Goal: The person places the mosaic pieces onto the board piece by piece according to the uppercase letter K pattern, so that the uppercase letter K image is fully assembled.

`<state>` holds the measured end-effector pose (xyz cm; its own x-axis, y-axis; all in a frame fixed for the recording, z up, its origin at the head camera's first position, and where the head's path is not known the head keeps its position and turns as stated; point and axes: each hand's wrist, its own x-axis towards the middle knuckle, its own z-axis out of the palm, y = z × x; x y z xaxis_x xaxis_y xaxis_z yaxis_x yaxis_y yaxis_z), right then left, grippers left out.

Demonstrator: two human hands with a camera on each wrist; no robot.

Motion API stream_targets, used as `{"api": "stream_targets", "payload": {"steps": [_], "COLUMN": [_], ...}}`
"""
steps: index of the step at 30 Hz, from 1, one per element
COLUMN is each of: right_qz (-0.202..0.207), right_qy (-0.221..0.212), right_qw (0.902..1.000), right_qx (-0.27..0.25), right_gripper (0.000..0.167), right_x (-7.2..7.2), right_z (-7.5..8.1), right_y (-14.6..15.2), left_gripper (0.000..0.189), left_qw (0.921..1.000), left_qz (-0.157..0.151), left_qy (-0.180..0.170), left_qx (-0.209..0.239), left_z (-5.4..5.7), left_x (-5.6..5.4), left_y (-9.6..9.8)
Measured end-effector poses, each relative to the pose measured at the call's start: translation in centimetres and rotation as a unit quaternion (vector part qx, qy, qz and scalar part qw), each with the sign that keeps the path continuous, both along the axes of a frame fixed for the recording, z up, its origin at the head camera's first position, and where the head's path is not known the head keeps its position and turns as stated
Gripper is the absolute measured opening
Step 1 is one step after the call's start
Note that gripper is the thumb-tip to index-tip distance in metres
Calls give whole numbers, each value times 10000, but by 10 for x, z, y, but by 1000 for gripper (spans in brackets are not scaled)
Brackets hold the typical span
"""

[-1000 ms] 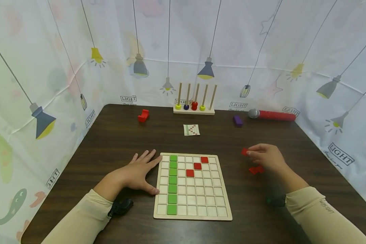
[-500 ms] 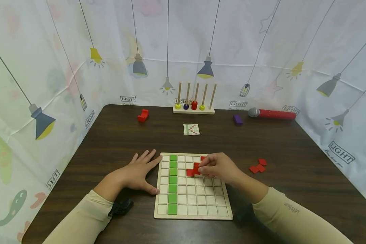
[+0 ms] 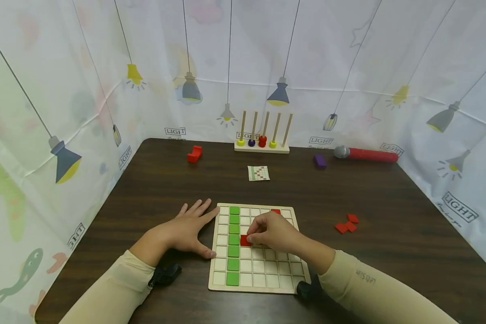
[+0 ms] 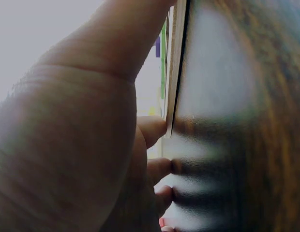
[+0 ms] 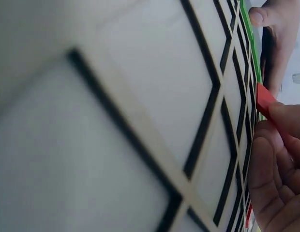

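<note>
A wooden grid board lies on the table with a column of green tiles near its left side. My right hand is over the board, pinching a red square tile between thumb and fingertips, just right of the green column in the fourth row. In the right wrist view the tile is tilted, one corner toward the board. Another red tile shows in the top row; my right hand hides the cells between. My left hand lies spread, thumb and index finger touching the board's left edge.
Several loose red tiles lie right of the board. Behind it are a printed pattern card, a peg rack with rings, a red block, a purple block and a red microphone. Printed cloth surrounds the table.
My right hand has carried a red tile leftward from the loose pile to the board, then further left and nearer to me. The left hand stays at the board's edge.
</note>
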<state>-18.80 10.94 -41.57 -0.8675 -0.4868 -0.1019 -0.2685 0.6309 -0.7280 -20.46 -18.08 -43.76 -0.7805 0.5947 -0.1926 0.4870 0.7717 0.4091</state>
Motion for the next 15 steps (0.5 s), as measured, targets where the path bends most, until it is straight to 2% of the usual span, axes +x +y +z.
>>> {"api": "stream_targets", "payload": {"steps": [6,10,15], "right_qz": [266,526,1019], "right_qy": [685,1237,1531], "right_qw": [9956,9849,9720], "right_qx": [577,1094,1464], "right_gripper": [8,5,14], "right_x": [4,9,15], "right_z": [1,5,13], "right_y": [-3,-6,-3], "left_gripper": [123,122,122], "left_qw": [10000,10000,10000], "left_qz": [11,0,2], "left_qy": [-23,-11,6], "left_qx": [16,4,-13], "left_z": [4,3,1], "left_x": [1,1,1], "left_y": [1,2,2]}}
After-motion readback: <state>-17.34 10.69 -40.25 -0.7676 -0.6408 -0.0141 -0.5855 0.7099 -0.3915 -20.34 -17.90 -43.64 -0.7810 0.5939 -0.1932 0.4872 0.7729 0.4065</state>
